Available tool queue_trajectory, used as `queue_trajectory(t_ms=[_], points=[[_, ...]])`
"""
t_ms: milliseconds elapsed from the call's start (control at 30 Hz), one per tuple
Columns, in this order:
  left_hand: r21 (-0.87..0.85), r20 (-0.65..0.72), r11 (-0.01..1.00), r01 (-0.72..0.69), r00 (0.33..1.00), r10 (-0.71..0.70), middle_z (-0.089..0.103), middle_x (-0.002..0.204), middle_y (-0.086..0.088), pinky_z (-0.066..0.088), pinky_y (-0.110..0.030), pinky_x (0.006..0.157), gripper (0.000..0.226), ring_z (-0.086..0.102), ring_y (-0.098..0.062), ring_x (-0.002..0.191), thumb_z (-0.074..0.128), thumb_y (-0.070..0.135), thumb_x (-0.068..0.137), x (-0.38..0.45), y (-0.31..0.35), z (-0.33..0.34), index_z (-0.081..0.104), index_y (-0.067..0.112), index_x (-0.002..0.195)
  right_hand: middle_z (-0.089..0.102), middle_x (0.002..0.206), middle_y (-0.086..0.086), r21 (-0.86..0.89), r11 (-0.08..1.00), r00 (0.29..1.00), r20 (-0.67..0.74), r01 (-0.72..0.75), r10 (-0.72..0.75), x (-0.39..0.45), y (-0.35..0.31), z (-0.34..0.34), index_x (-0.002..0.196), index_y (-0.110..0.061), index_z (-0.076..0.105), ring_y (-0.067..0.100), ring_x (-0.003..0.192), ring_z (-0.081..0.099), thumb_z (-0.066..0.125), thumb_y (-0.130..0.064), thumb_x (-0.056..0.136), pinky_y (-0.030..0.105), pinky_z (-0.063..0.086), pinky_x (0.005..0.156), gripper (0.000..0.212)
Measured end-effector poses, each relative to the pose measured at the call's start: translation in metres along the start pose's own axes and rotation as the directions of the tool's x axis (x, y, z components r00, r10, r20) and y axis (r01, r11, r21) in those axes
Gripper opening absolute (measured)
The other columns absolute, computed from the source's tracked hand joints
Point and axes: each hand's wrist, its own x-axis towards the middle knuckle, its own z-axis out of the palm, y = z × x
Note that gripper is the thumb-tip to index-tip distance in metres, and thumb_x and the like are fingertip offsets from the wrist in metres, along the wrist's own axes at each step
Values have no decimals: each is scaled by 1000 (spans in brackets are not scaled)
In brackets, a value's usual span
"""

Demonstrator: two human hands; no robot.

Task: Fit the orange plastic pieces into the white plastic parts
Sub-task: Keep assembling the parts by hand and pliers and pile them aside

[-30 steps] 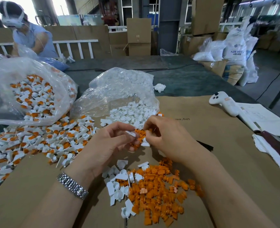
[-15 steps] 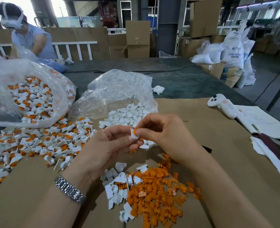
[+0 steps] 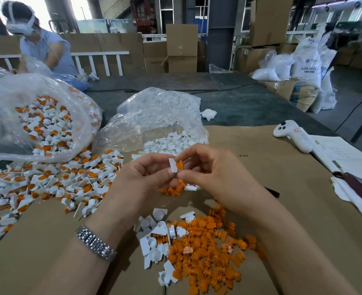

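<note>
- Head view: a warehouse floor behind my bench, stacked cardboard boxes [image 3: 182,40], white resin sacks [image 3: 309,60] at right, and a person in a headset [image 3: 37,43] seated at far left.
- A brown cardboard sheet [image 3: 282,188] covers the near tabletop, with grey matting beyond it.
- A clear bag of assembled parts [image 3: 37,118] spills leftward; a second clear bag of white parts [image 3: 154,118] lies just beside it.
- A white controller [image 3: 293,135] and papers [image 3: 344,156] sit at the right edge.
- Loose orange pieces [image 3: 203,252] are heaped near me, white parts [image 3: 154,241] touching their left side.
- My left hand [image 3: 141,179] pinches one white part [image 3: 172,165], raised above the sheet.
- My right hand [image 3: 214,173] pinches an orange piece [image 3: 179,165] against it.
</note>
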Motion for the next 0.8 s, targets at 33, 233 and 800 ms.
queue_trajectory(t_ms=[33, 233, 800], points=[[-49, -1, 999, 14, 1000, -14, 78, 100, -17, 61, -25, 73, 23, 77, -25, 84, 76, 9, 75, 1, 1, -1, 81, 13, 97, 70, 91, -7, -50, 998, 1000, 4, 22, -22, 0, 0, 0, 107, -29, 70, 8, 85, 68, 75, -23, 89, 24, 58, 78, 20], [-131, 26, 990, 42, 999, -39, 77, 86, -16, 60, -21, 64, 22, 72, -16, 65, 75, 4, 73, 0, 3, -3, 81, 7, 94, 68, 97, -13, -165, 980, 990, -68, 108, -120, 1, -3, 1, 108, -27, 75, 4, 92, 66, 77, -25, 87, 28, 56, 85, 21], [-208, -21, 978, -12, 1000, 7, 75, 107, -23, 62, -27, 79, 18, 76, -31, 99, 79, 3, 74, -2, 4, 2, 79, 2, 91, 67, 102, -2, -347, 914, 958, -112, 210, -262, -3, -10, 10, 114, -17, 75, 9, 91, 63, 74, -16, 91, 31, 54, 85, 23]])
